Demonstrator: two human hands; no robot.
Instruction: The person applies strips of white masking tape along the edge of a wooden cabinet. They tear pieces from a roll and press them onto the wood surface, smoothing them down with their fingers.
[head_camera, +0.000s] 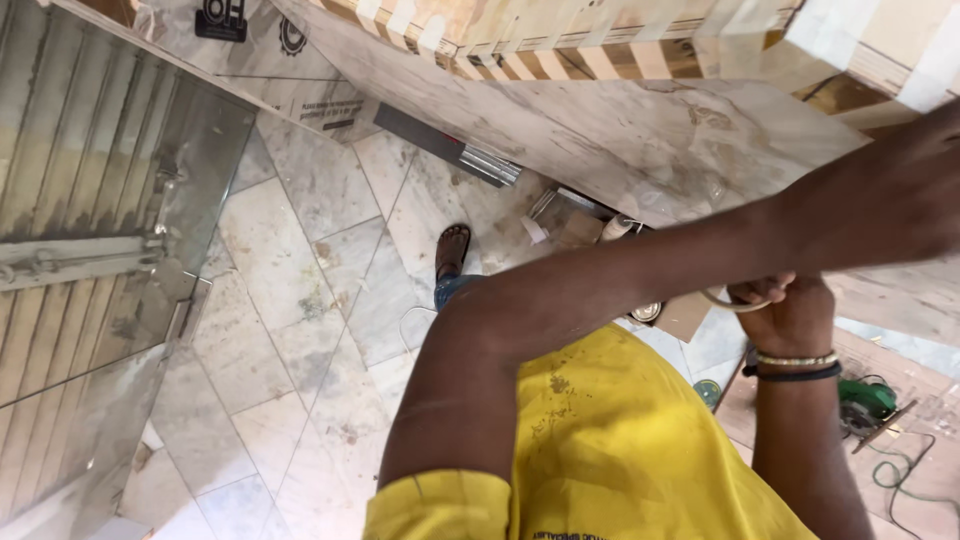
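Below, our right hand (790, 318) sits curled shut around a thin pale cord (722, 300), wrist banded with a bracelet and bent up toward the marble-patterned desk (640, 140). Our left arm crosses above that cord toward the desk's right end; its hand is out of view, so we cannot tell its grip. A green power tool (865, 400) lies on the floor right of the cord.

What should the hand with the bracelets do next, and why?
Probably slide the right hand a little toward the body, gripping the pale cord as it goes. The hand is closed on that thin curved cord, and the left forearm crosses just above it, hiding some fingers, so pulling clear would likely give room and a better view.
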